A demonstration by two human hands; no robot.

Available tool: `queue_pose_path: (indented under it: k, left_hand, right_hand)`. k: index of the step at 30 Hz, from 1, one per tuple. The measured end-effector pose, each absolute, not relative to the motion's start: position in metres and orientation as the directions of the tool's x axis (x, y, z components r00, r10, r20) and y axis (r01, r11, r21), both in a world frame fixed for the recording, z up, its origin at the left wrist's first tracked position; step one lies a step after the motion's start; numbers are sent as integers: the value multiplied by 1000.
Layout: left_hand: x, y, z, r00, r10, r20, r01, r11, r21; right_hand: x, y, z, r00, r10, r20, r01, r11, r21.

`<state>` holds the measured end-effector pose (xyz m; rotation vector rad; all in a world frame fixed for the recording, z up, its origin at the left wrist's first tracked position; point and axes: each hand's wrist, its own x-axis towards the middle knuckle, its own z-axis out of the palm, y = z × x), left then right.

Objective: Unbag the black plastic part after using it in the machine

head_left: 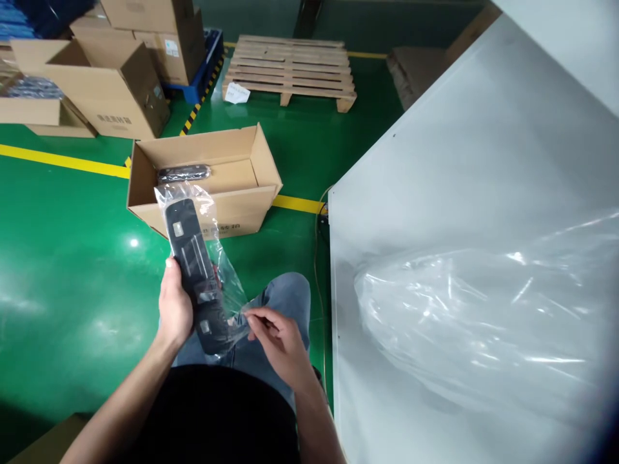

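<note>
My left hand (176, 303) is closed around a long black plastic part (196, 270) with rounded ends and small pale patches on its face. The part sits inside a clear plastic bag (225, 270), tilted, above my lap. With thumb and fingers my right hand (276, 338) pinches the loose edge of that bag at its lower right. Beyond my hands stands an open cardboard box (203, 209); inside it lies another bagged black part (184, 173), against the left side. What exactly the black part is I cannot tell.
A white surface (387, 212) fills the right, with a large clear plastic bag (474, 309) lying on it. A cable (317, 277) runs along its edge. Farther off are a wooden pallet (290, 67), open cartons (109, 90) and a blue pallet (196, 84) on the green floor.
</note>
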<state>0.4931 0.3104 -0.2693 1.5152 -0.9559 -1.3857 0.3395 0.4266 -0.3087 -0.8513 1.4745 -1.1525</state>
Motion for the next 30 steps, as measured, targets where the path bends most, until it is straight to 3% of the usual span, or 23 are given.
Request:
queue_pose_path:
  k: [2, 5, 11, 15, 17, 20, 23, 27, 30]
  left_hand:
    - [496, 307, -266, -10, -855, -518, 189, -510, 839]
    - [499, 305, -265, -82, -811, -579, 327, -571, 753]
    - [504, 304, -280, -171, -711, -682, 393, -684, 615]
    - [509, 302, -286, -142, -724, -675, 360, -673, 646]
    - [511, 303, -286, -72, -763, -642, 288, -633, 719]
    - [513, 310, -287, 11, -827, -562, 95, -558, 824]
    - [510, 324, -291, -67, -869, -491, -89, -485, 870]
    - [508, 339, -297, -238, -770, -592, -113, -583, 804]
    - [508, 339, -300, -301, -644, -704, -16, -734, 679]
  right_hand:
    - [329, 429, -308, -99, -944, -316, 88, 308, -947]
    - [316, 429, -311, 37, -934, -354, 141, 356, -924]
    - [303, 428, -311, 167, -918, -360, 164, 386, -908]
    - [287, 431, -316, 230, -920, -317, 94, 345, -934]
    - [283, 430, -322, 113, -962, -247, 79, 257, -963]
    - [297, 419, -324, -225, -967, -117, -2, 121, -993]
    - [330, 400, -313, -380, -922, -70, -110, 120, -987]
    - [358, 382, -301, -554, -830, -66, -170, 190, -967]
    - [359, 384, -299, -550, -823, -140, -71, 213, -974]
